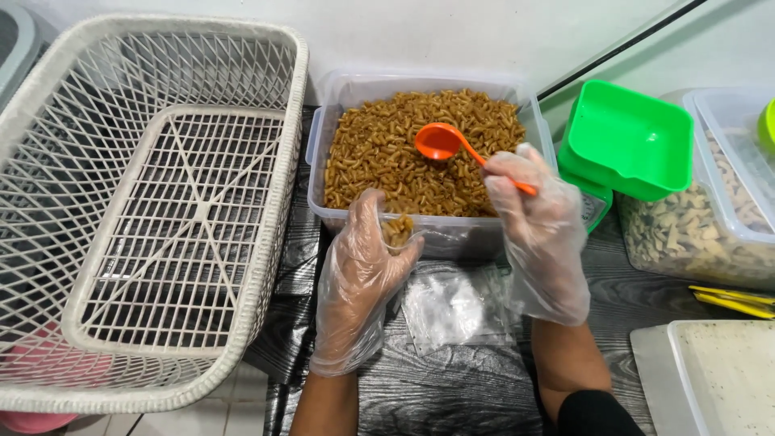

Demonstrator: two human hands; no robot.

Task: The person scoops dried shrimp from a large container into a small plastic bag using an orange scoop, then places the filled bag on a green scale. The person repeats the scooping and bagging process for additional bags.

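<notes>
Our right hand [539, 234], in a thin clear glove, pinches the handle of the glossy orange plastic spoon [442, 142] over the clear plastic tub [452, 236] of brown, ridged macaroni snacks [387, 153]. Our left hand [359, 282] grips a small clear plastic bag [397, 231], already holding a few pieces, against the tub's near wall. We'd keep the bag's mouth wide and tip the spoon low.

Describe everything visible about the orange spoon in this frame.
The orange spoon looks like glossy plastic, with a round, deep bowl and a thin straight handle. The bowl appears empty and faces up, hovering over or just touching the brown curled snacks in the clear tub. The handle slants down to the right into the right hand, which wears a clear disposable glove and pinches it near the end. Nothing else touches it.
</notes>
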